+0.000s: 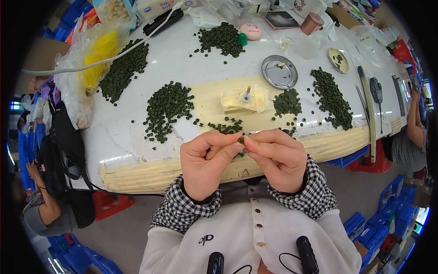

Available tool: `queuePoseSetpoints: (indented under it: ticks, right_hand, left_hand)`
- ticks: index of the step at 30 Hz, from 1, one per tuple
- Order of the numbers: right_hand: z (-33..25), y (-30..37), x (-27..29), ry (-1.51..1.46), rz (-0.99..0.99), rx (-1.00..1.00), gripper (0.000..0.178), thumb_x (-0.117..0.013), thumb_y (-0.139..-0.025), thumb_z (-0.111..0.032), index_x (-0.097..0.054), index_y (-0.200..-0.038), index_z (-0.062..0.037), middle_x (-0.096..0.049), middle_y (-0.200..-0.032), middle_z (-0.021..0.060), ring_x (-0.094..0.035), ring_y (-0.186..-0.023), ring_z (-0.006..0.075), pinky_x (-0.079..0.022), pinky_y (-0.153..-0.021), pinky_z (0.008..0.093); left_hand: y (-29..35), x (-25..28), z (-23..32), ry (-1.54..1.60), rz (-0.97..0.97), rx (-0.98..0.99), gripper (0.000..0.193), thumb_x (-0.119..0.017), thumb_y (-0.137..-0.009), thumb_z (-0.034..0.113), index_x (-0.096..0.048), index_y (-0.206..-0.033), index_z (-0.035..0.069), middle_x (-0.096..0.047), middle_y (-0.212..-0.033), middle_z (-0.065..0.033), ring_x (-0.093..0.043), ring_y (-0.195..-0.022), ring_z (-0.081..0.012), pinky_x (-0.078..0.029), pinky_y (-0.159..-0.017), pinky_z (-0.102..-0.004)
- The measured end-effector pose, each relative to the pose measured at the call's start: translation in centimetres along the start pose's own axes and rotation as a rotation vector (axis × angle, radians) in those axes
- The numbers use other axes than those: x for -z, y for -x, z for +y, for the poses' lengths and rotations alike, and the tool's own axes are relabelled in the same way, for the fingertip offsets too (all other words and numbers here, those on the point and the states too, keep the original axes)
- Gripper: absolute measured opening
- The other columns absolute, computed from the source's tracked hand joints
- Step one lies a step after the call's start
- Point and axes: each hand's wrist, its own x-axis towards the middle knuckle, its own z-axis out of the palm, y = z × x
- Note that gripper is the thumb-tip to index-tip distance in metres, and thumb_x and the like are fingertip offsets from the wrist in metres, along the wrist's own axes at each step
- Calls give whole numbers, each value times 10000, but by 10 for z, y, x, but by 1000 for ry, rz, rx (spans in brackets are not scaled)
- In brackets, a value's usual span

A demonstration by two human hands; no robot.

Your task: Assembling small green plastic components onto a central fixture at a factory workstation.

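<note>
Just in front of me, over the near table edge, my left hand [205, 157] and my right hand [282, 157] meet fingertip to fingertip. Both are closed in a pinch on one small dark green piece [241, 140], mostly hidden by the fingers. A loose group of similar dark green pieces [226, 126] lies right behind the fingers. Farther back, a metal pin [247, 96] stands upright in a block wrapped in cream tape [228, 101]. Larger piles of the green pieces lie left [169, 108] and right [332, 98] of it.
A round metal lid [279, 72] and a shallow cream dish [338, 60] sit to the right. Long tools, including a dark-handled screwdriver [376, 90], lie at the far right. A white cable [91, 66] crosses the left side beside plastic bags. Co-workers' arms [414, 114] show at both sides.
</note>
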Motion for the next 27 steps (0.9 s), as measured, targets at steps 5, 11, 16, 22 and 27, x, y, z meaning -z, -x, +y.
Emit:
queuePoseSetpoints:
  ticks: [5,11,16,22,27]
  right_hand:
    - [0,-1,2,-5,-19,8,311,-633,-825,61,-654,-1124,-20,-646,-998,136,-649,-800,178,-527,-702,246]
    - [0,0,0,-37,-3,-18,302,-629,-832,57,-647,-1126,-8,-644,-1008,136,-646,-814,179,-526,-709,248]
    - [0,1,0,-27,-4,-32,310,-633,-831,55,-645,-1134,-11,-641,-1017,135,-644,-818,175,-524,-704,244]
    - [1,1,-1,22,-3,-6,320,-640,-827,53,-642,-1140,-12,-640,-1018,133,-643,-802,172,-523,-691,237]
    - [-1,-1,1,86,-26,36,339,-649,-799,71,-645,-1130,-5,-642,-1014,143,-649,-798,197,-530,-683,244]
  left_hand:
    - [-1,1,3,-101,-15,-75,208,-688,-788,-68,-695,-985,-4,-324,-597,78,-331,-553,-23,-296,-518,-186]
    - [-2,2,1,-96,-3,-107,225,-696,-773,-69,-700,-984,8,-316,-596,70,-332,-558,-33,-299,-518,-197]
    - [-1,2,1,-96,-2,-102,227,-698,-771,-68,-701,-984,8,-319,-594,70,-332,-556,-35,-299,-518,-196]
    - [-2,2,3,-186,-3,-135,223,-703,-772,-61,-703,-982,13,-326,-583,68,-321,-548,-36,-281,-511,-199]
    - [-1,2,6,-222,-8,-115,217,-705,-774,-55,-704,-981,10,-335,-582,65,-313,-546,-32,-266,-508,-197]
